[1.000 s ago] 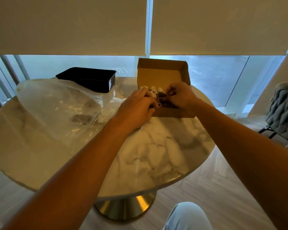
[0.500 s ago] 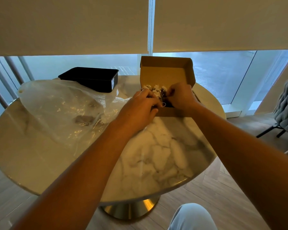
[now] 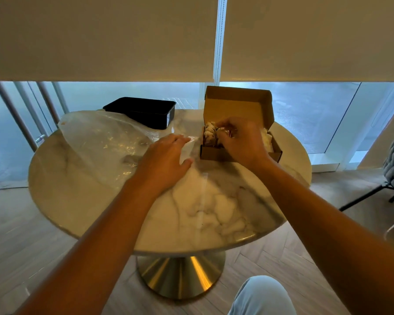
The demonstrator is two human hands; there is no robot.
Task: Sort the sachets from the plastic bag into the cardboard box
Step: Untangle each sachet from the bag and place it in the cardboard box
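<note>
Leaving the cardboard box (image 3: 237, 153), the left hand (image 3: 163, 164) now lies with fingers straight on the plastic bag (image 3: 100, 144) on the worktop (image 3: 214, 212). Right hand (image 3: 241, 139) reaches into the box, fingers curled around sachets (image 3: 209, 130).

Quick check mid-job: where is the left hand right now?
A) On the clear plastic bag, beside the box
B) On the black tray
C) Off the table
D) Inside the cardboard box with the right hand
A: the left hand lies with fingers spread on the clear plastic bag just left of the cardboard box, while only the right hand is in the box among the sachets.
</note>
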